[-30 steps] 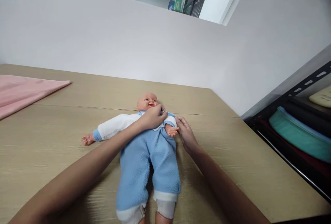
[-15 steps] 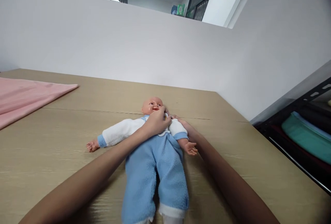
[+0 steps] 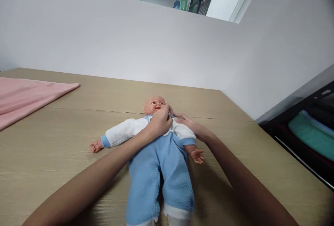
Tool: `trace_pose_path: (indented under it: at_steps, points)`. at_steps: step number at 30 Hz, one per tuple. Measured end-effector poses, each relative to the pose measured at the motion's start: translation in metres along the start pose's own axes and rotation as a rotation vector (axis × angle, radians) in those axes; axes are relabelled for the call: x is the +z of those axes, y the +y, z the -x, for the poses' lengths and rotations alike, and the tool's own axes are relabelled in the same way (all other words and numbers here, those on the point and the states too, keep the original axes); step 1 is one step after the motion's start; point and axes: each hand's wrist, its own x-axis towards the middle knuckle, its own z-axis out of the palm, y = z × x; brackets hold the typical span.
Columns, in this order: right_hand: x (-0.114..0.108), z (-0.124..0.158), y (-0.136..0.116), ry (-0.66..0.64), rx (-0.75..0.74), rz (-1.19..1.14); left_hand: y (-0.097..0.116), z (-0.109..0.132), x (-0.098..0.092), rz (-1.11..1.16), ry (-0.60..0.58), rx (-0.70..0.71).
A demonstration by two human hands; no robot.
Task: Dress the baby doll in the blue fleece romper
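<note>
Blue fleece was what caught my eye: a doll (image 3: pixel 159 156) in a pale blue romper w/ white sleeves and blue cuffs lay flat on its back mid-desk (image 3: pixel 52 142), head toward the white wall (image 3: pixel 130 45), legs toward the person. The bald plastic head showed an open-mouthed smile. The arm on the person's left stretched straight out; the other angled down beside the hip, palm up. White ankle cuffs ran off the bottom of the view.

The left hand (image 3: pixel 159 123) sat on the chest just under the chin, grip curled shut on the doll's collar fabric, fingertips hidden beneath the knuckles. The right hand (image 3: pixel 189 126) came in over the far shoulder, fingers (image 3: pixel 179 116) stretched to the same spot at the neck. Whether that grip had pinched anything or only touched, I couldn't tell: too small, and partly covered by the left hand.

Risk, imo: both hands worked one tiny spot by the neck and nothing pinned the body, so a tug from either could drag the light doll across the smooth desk or twist the head sideways. The fleece looked soft and stretchy, so a hard pull might bunch the collar up under the chin.

Elsewhere: a pink cloth (image 3: pixel 26 95) lay flat at the far left, well apart. A dark rack (image 3: pixel 287 139) w/ a teal bundle (image 3: pixel 313 137) stood off to the right.
</note>
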Motion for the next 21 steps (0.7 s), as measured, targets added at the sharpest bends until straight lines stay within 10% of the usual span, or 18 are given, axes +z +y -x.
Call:
trace_pose_path:
  at_steps: [4,8,21]
  points:
    - [-0.031,0.037,-0.018,-0.193,-0.051,0.54,-0.003,0.002,0.001,-0.047,0.014,0.024]
    - [-0.053,0.058,-0.026,-0.113,-0.115,0.995,-0.003,0.003,0.0,-0.078,0.021,0.044]
    - [-0.084,0.068,0.027,0.123,-0.223,1.045,0.003,0.007,-0.003,-0.088,0.0,0.104]
